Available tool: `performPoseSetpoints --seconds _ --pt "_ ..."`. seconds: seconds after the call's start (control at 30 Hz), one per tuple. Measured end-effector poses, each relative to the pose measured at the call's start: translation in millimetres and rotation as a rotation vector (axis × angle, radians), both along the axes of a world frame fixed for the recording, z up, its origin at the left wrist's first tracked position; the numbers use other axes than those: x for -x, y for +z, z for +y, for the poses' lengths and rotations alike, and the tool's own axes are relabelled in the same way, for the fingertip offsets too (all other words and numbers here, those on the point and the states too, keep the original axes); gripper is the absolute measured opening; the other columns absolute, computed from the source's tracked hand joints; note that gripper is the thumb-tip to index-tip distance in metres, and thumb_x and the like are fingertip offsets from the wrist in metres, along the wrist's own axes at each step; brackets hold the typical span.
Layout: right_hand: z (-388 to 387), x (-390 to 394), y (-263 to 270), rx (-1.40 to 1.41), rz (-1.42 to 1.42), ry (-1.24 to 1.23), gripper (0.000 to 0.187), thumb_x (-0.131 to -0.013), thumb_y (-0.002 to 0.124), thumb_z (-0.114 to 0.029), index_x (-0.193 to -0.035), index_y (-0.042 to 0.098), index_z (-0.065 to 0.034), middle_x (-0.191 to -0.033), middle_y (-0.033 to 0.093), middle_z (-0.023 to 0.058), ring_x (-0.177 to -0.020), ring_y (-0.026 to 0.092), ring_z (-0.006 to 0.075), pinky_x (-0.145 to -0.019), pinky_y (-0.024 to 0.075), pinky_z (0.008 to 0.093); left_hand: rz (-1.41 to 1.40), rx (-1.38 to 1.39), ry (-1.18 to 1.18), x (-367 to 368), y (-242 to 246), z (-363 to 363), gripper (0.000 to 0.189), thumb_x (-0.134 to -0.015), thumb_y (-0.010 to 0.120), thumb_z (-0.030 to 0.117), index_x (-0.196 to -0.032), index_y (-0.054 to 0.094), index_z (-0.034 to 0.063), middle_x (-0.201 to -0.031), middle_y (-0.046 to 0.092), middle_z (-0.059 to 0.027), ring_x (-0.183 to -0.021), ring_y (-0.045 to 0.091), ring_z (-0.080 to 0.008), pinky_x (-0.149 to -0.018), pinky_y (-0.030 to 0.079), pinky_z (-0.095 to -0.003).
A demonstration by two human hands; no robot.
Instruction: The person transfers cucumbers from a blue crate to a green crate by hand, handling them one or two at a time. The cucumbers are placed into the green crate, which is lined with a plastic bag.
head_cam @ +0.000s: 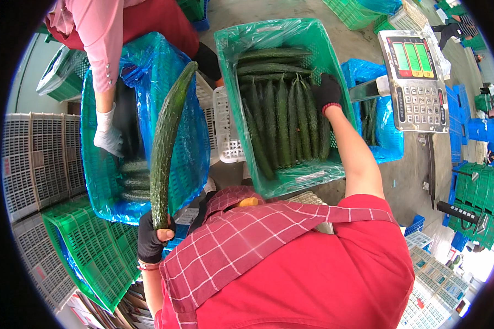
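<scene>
My left hand (156,236), in a black fingerless glove, grips one end of a long, slightly curved cucumber (168,148). The cucumber points away from me, in front of a blue-lined crate (197,135). To the right, a green plastic crate (282,31) lined with clear film holds several cucumbers (286,119). Most lie side by side lengthwise; a few lie crosswise at the far end. Inside that crate's right side is my gloved right hand (328,90), at the far end of the rightmost cucumbers. Its fingers are hidden, so I cannot tell whether it holds one.
A co-worker's gloved hand (108,135) reaches into the blue-lined crate, where more cucumbers (135,181) lie. A digital scale display (415,82) stands at the right, beside another blue-lined crate (389,137). Stacked white crates (45,152) and a green crate (94,246) are at the left.
</scene>
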State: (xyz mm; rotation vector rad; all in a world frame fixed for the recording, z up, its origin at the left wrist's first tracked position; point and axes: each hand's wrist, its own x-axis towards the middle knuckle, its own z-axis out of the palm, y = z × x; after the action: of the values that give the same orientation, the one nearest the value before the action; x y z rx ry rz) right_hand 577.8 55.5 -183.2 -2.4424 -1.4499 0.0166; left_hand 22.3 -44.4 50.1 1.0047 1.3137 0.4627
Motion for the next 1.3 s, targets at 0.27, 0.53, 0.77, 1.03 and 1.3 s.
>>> performPoseSetpoints --seconds 0.27,0.53,0.77,1.03,1.3 --pt "-91.0 75.8 -58.2 0.427 0.119 0.223 0.023 -0.088 0.049 -0.025 -0.095 0.066 -0.0109 -0.097 0.066 0.0185 -0.092 0.064 0.0349 -0.078 0.0506 0.0455 -0.085 0.040 0.106 19.7 -9.0 -8.3 0.047 -0.056 0.084 0.032 -0.078 0.054 0.0033 -0.062 0.053 -0.0017 -0.053 0.047 -0.0106 -0.047 0.033 -0.0245" --pt "-110.7 82.4 -88.1 0.453 -0.130 0.250 0.027 -0.089 0.044 -0.019 -0.107 0.062 -0.0097 -0.096 0.065 0.0169 -0.084 0.065 0.0340 -0.071 0.0517 0.0468 -0.174 0.044 0.248 41.5 -5.3 -22.4 0.043 -0.058 0.076 0.030 -0.080 0.054 -0.0002 -0.063 0.053 -0.0071 -0.054 0.049 -0.0167 -0.050 0.037 -0.0285" --pt "-104.1 71.9 -116.3 0.436 -0.078 0.106 0.024 -0.088 0.047 -0.019 -0.095 0.066 -0.0059 -0.096 0.065 0.0191 -0.088 0.064 0.0350 -0.072 0.0509 0.0469 -0.398 0.048 0.350 84.8 -2.7 -36.9 0.039 -0.060 0.076 0.028 -0.076 0.054 0.0009 -0.063 0.051 -0.0061 -0.058 0.049 -0.0173 -0.053 0.038 -0.0293" --pt "-44.6 144.6 62.6 0.186 0.087 0.531 0.019 -0.077 0.061 -0.020 -0.087 0.064 -0.0042 -0.100 0.065 0.0176 -0.085 0.064 0.0273 -0.075 0.0489 0.0394 -0.328 -0.074 0.155 153.8 -11.6 -55.4 0.041 -0.059 0.081 0.030 -0.081 0.060 0.0036 -0.075 0.056 -0.0001 -0.066 0.050 -0.0106 -0.058 0.040 -0.0239" --pt "-82.4 458.8 242.6 0.780 1.236 1.394 0.056 -0.073 0.066 -0.010 -0.127 0.052 -0.0014 -0.111 0.058 0.0087 -0.104 0.055 0.0174 -0.091 0.0439 0.0298 -0.383 -0.082 0.050 201.3 -2.4 -48.2 0.034 -0.064 0.079 0.028 -0.079 0.059 0.0054 -0.071 0.052 0.0022 -0.063 0.046 -0.0080 -0.056 0.037 -0.0233"
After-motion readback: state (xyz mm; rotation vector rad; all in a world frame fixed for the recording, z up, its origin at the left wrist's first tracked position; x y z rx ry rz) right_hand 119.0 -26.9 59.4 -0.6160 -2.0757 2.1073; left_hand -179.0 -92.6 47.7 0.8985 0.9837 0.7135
